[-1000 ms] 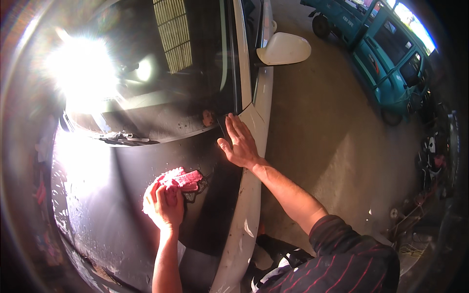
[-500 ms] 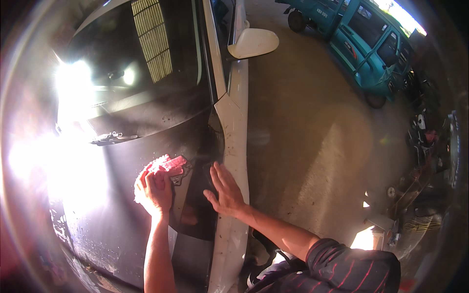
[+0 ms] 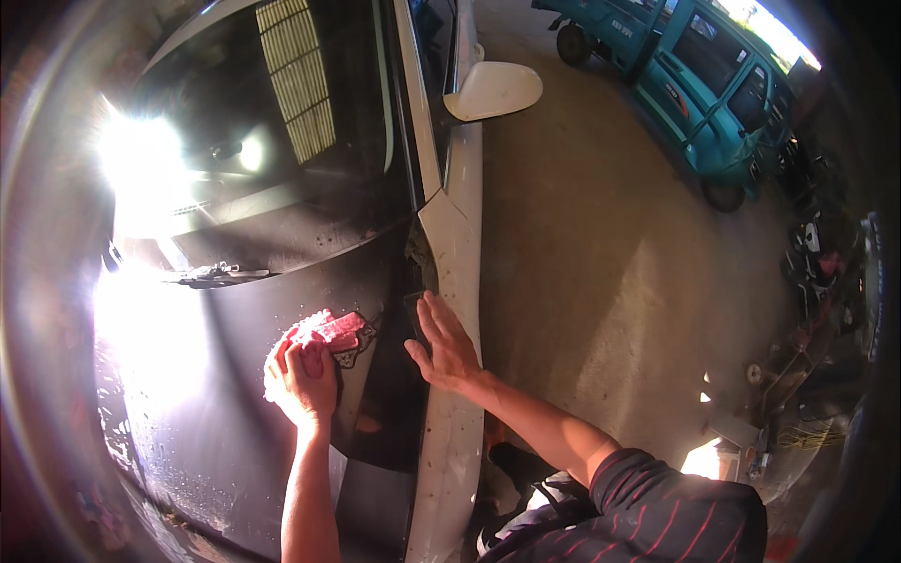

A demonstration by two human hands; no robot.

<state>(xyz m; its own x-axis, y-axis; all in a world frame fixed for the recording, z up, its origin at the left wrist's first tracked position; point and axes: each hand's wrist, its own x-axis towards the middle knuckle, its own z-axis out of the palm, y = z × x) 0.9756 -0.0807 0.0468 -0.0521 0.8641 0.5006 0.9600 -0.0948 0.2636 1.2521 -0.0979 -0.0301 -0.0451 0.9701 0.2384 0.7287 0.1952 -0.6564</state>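
A wet pink cloth [image 3: 330,328] is bunched in my left hand [image 3: 306,383], whose fingers curl around it. It rests on the car's dark hood [image 3: 244,413], with a patch of water at its right edge. My right hand [image 3: 445,349] has its fingers stretched out, palm down, where the hood's right edge meets the white fender [image 3: 450,441]. Nothing shows in that hand; whether the palm presses on the surface I cannot tell.
Ahead rises the windshield [image 3: 347,122], with a wiper [image 3: 221,273] at its base. A white side mirror [image 3: 497,91] sticks out on the right. Across the brown floor [image 3: 563,244] stands a teal three-wheeled vehicle [image 3: 704,94]. Strong glare washes out the hood's left side.
My right hand has slid forward along the hood's edge toward the windshield. The left hand and cloth keep nearly the same place on the hood; the whole view has shifted slightly.
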